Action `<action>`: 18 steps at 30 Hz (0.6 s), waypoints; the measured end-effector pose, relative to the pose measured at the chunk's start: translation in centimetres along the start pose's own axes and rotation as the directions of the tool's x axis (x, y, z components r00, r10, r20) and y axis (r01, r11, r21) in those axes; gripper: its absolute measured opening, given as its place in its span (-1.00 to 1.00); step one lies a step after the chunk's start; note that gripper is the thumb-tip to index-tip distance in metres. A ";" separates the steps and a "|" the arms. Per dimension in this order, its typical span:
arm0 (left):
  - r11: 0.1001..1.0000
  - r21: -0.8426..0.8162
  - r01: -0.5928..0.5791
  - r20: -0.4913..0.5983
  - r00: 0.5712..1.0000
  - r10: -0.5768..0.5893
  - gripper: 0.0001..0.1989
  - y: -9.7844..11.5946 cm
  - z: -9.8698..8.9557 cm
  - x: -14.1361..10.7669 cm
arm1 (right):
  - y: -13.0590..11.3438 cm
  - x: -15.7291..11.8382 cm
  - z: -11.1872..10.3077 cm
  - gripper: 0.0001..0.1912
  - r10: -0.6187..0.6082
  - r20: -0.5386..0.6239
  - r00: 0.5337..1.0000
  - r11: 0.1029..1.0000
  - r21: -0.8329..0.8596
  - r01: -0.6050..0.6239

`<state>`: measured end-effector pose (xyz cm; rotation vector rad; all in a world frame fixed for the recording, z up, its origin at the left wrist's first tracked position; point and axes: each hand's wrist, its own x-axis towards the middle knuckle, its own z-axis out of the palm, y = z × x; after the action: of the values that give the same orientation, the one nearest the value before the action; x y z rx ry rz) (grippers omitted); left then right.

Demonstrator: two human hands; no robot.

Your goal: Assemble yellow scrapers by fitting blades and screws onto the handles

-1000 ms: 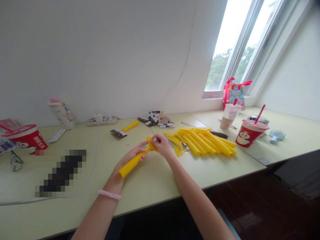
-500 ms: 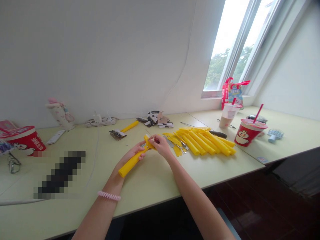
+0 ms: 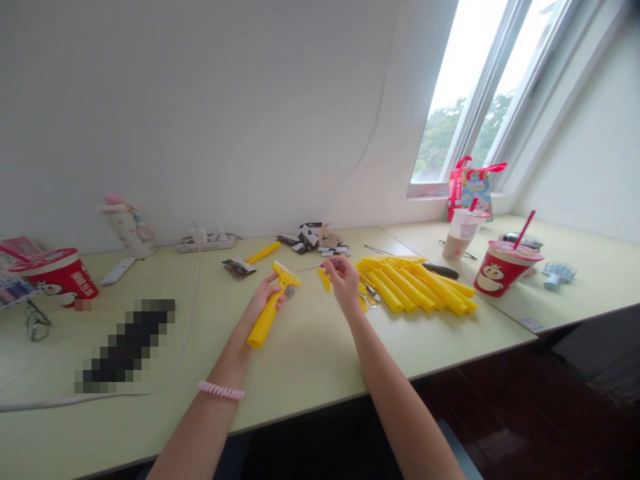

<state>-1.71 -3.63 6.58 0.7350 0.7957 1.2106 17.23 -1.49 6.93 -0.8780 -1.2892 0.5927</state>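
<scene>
My left hand (image 3: 265,298) is closed round a yellow scraper (image 3: 264,319), head up, while my right hand (image 3: 343,281) pinches a thin metal strip (image 3: 313,268) just beside it. Yellow handles (image 3: 415,290) lie piled to my right; the table (image 3: 310,373) runs open in front of my wrists, its edge well below my hands.

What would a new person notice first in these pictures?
The heap of yellow handles on the desk, right of centre, catches the eye first. Nearer, in the middle of the desk, the left hand grips a yellow scraper. Further right stands a red cup, below the bright window.
</scene>
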 end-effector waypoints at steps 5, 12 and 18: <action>0.998 0.058 -0.021 0.004 1.000 0.021 -0.38 -0.5 -0.7 0.8 | -0.3 0.0 -0.4 -0.78 -0.108 -0.061 0.992 0.994 -0.003 0.108; 0.995 0.102 -0.010 0.047 0.999 0.005 -0.38 -0.8 -0.7 0.7 | -0.3 -0.6 0.7 -0.85 -0.134 0.084 0.987 0.990 0.057 0.130; 0.991 0.131 -0.027 0.052 0.998 0.021 -0.39 -1.0 -0.8 0.8 | -0.5 -0.8 0.8 -0.85 -0.119 0.112 0.987 0.993 0.012 0.119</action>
<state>-1.72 -3.01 5.21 0.8824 0.8325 1.1644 16.31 -2.18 6.92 -0.7660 -1.4306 0.5572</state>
